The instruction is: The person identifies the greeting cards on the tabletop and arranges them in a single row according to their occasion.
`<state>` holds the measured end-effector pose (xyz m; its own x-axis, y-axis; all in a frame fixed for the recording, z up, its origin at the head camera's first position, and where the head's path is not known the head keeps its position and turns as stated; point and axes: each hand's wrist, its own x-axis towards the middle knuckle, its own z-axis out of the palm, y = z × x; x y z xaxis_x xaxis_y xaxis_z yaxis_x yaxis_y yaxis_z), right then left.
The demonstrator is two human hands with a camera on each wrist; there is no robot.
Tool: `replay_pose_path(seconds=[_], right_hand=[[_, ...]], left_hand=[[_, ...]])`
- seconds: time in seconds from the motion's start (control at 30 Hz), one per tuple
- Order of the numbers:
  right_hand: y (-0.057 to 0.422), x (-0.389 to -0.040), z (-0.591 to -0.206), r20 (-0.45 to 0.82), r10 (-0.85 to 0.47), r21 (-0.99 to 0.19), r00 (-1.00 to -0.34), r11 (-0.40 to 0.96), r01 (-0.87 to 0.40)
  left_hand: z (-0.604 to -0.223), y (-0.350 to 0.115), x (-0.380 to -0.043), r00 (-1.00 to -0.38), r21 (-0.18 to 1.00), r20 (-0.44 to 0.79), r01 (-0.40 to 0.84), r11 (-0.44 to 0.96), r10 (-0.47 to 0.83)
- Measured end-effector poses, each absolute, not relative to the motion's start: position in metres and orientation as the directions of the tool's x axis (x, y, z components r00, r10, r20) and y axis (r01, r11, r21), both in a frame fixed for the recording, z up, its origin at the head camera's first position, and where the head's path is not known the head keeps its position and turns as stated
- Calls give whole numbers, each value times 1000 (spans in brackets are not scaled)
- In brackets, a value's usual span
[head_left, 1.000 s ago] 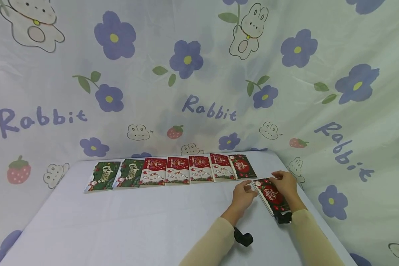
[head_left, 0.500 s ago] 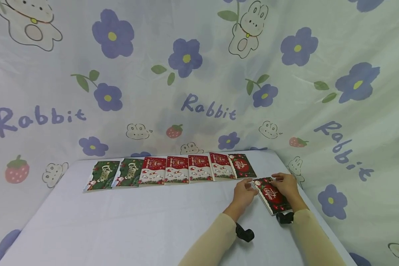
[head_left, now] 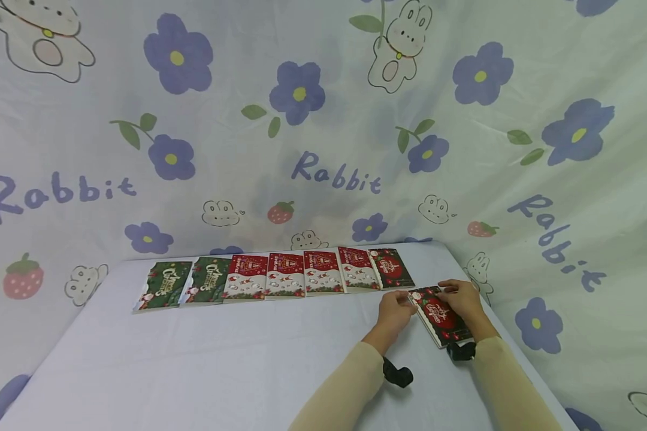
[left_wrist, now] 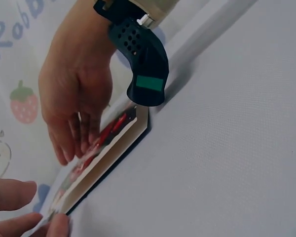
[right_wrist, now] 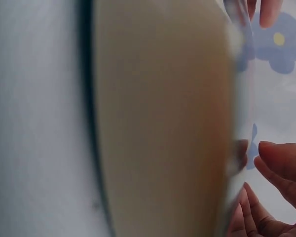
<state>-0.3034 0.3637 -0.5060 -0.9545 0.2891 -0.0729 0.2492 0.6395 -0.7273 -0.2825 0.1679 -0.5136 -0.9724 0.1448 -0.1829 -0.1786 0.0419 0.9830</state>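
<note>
A red and dark-green Christmas notebook (head_left: 439, 317) lies flat at the table's right side, its pale page edges showing in the left wrist view. At its far left corner, my left hand (head_left: 395, 312) touches the edge with its fingertips. My right hand (head_left: 465, 300) reaches over the right side, its fingertips at the far part of the cover. Seen from the left wrist, the right hand (left_wrist: 79, 84) has its fingers pointing down onto the cover. In the right wrist view the thick page edge (right_wrist: 163, 118) fills the middle, blurred. Part of the cover is hidden under the right hand.
Along the back lies a row of notebooks: green ones (head_left: 164, 286) at left, red and white ones (head_left: 286, 276) in the middle, and a red and dark one (head_left: 390, 269) at right. A white cloth covers the table (head_left: 205, 365). A patterned curtain (head_left: 237, 167) stands behind.
The left fingertips have moved slightly in to the notebook's corner. The right hand has barely moved. The head view has shifted a little.
</note>
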Motion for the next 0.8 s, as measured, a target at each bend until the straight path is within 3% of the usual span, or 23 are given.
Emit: replay_pose_path(seconds=[0.33, 0.8], right_hand=[[364, -302, -503, -113, 282, -744, -953, 611, 270], [368, -302, -509, -124, 251, -769, -960, 587, 252]], left_hand=[[-513, 172, -282, -975, 985, -171, -171, 13, 145], [-522, 183, -288, -986, 991, -110, -100, 86, 124]])
